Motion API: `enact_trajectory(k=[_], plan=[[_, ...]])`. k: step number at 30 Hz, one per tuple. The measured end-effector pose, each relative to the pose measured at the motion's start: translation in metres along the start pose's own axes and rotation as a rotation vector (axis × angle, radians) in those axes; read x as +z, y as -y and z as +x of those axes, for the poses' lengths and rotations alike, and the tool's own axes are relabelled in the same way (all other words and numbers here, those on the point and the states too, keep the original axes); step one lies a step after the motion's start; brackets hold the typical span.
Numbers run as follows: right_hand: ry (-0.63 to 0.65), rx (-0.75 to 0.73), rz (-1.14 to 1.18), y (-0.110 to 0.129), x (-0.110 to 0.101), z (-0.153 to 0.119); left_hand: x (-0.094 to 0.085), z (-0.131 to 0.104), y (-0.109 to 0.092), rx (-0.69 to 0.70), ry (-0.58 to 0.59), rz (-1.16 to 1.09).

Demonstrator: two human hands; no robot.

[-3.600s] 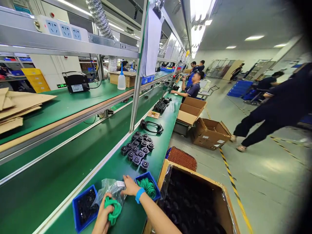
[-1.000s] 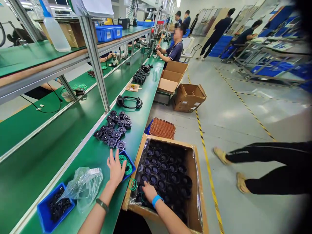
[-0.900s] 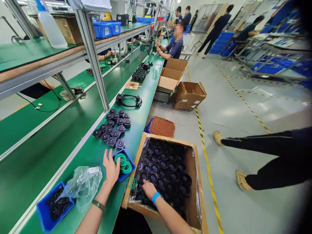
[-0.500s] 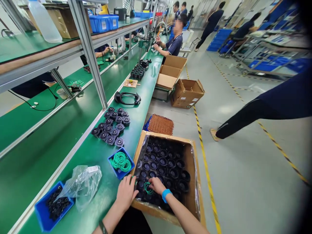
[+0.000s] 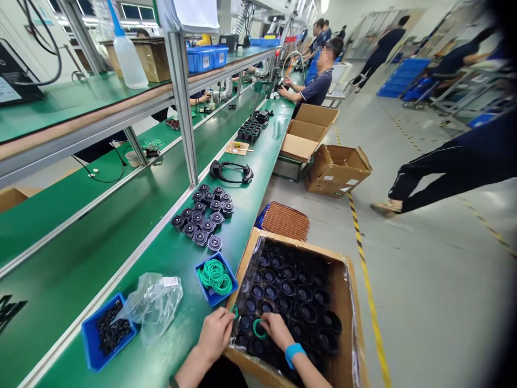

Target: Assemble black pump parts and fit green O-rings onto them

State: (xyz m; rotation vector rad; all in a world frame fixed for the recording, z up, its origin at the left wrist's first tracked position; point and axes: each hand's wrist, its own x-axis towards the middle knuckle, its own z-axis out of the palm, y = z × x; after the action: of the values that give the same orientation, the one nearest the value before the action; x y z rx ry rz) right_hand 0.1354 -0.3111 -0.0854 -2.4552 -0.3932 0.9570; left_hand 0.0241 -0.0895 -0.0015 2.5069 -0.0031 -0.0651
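My right hand, with a blue band at the wrist, is closed on a green rubber ring above the carton. Rows of black round cup-shaped parts fill that carton. At the carton's left edge, my left hand pinches another green rubber ring, partly hidden by the fingers. Just beyond it, a blue bin holds a heap of green rings. How many rings the right fingers hold is hard to make out.
On the green bench, black round units stand in a group behind the bin. A clear plastic bag and a blue bin of small black parts lie at left. A wicker seat and open cartons stand beyond. Someone walks at right.
My left hand's fingers, spread along the carton edge before, are now drawn into a pinch on a ring. The right hand's ring stands more upright. The whole view has shifted; the walker has stepped.
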Motion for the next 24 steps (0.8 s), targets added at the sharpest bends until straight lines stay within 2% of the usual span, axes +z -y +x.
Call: enact_trajectory(k=[3, 5, 6, 9, 11, 13, 16, 19, 22, 24], plan=[[-0.095, -0.043, 0.156, 0.02, -0.029, -0.003, -0.031, 0.0, 0.002, 0.091, -0.2, -0.044], [-0.16, -0.102, 0.251, 0.046, -0.043, 0.0, -0.052, 0.009, 0.01, 0.109, -0.368, -0.013], [-0.188, -0.141, 0.287, 0.062, -0.048, 0.004, -0.061, 0.015, 0.016, 0.097, -0.41, 0.02], [-0.243, -0.265, 0.336, 0.116, -0.047, 0.023, -0.074, 0.035, 0.033, 0.074, -0.393, 0.071], [-0.268, -0.336, 0.322, 0.145, -0.04, 0.036, -0.073, 0.042, 0.042, 0.074, -0.366, 0.082], [-0.307, -0.387, 0.292, 0.163, -0.033, 0.045, -0.069, 0.041, 0.046, 0.061, -0.368, 0.093], [-0.38, -0.413, 0.256, 0.167, -0.029, 0.048, -0.062, 0.027, 0.046, -0.034, -0.44, 0.078], [-0.421, -0.4, 0.232, 0.154, -0.032, 0.047, -0.059, 0.003, 0.043, -0.162, -0.537, 0.058], [-0.424, -0.393, 0.186, 0.141, -0.035, 0.049, -0.065, -0.025, 0.044, -0.296, -0.563, 0.274], [-0.393, -0.404, 0.147, 0.136, -0.035, 0.051, -0.075, -0.042, 0.051, -0.466, -0.492, 0.486]])
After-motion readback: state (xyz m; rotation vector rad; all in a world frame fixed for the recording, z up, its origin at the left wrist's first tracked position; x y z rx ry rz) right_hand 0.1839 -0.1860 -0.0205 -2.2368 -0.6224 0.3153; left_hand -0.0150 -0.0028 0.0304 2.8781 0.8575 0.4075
